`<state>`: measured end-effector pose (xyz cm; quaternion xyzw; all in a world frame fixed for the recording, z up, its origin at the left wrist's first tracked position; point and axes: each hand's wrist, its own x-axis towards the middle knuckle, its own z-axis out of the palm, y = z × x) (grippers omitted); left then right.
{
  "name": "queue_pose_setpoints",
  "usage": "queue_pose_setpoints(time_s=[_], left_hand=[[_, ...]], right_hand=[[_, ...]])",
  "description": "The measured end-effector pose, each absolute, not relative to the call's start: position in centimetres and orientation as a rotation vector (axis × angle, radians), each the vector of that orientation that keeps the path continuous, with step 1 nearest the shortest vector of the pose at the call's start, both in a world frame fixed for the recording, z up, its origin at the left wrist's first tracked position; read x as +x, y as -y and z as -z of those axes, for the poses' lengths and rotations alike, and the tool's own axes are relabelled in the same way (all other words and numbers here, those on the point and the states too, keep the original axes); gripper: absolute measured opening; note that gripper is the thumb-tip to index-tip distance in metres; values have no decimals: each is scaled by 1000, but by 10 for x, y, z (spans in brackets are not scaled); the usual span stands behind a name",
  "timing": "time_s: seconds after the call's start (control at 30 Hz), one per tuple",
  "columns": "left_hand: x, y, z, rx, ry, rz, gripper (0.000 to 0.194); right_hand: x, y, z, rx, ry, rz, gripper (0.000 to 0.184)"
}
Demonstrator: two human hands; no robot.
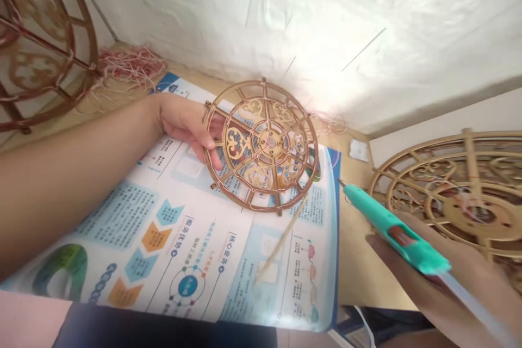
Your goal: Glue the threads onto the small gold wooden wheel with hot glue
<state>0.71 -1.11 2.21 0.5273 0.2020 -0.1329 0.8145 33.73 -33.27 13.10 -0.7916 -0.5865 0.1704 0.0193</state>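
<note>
Everything I place from the round wooden frame [261, 144], which is wrapped with thin copper wire. Well left of it stands a reddish frame [44, 38], with a bundle of loose red and white wire strands [126, 68] at its foot on the tabletop [359, 261]. My left hand [185, 128] is nearest to the round frame and has hold of it: the fingers [214, 152] are bent and go through an opening near its left rim, and the frame rests over a printed brochure [163, 234]. Below the frame, a thin wooden stick [281, 242] lies on the brochure. Right of the frame, my right hand [428, 277] is closed around a teal glue pen [391, 225]; its long axis runs diagonally, and its metal tip [340, 182] points up-left toward the frame's rim, near but not touching. Further right lies another wooden frame [452, 190].
</note>
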Motion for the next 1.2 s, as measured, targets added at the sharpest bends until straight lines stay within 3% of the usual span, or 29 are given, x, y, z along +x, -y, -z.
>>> queue_pose_setpoints(time_s=[0.07,0.17,0.37,0.57,0.7,0.83,1.0,1.2], left_hand=[[4,13,-18,1097,-358,257,78],[2,16,-16,1119,-376,222,82],[-4,20,-20,1353,-251,92,66],[-11,22,-18,1540,-48,-7,63],[-13,20,-15,1539,-78,14,68],[-10,14,-12,1476,-169,67,71],[-8,16,-15,1381,-242,59,74],[-5,19,-19,1259,-306,67,70]], right_hand=[[330,339,-125,-2623,1771,-529,39],[318,355,-103,-2865,1674,-635,49],[317,382,-65,-2871,1632,-533,61],[293,383,-78,-3007,1477,-204,73],[240,368,-83,-2928,1712,-27,57],[203,338,-75,-2674,2190,-56,57],[212,308,-76,-2231,2607,-60,26],[245,288,-87,-1775,2320,17,15]])
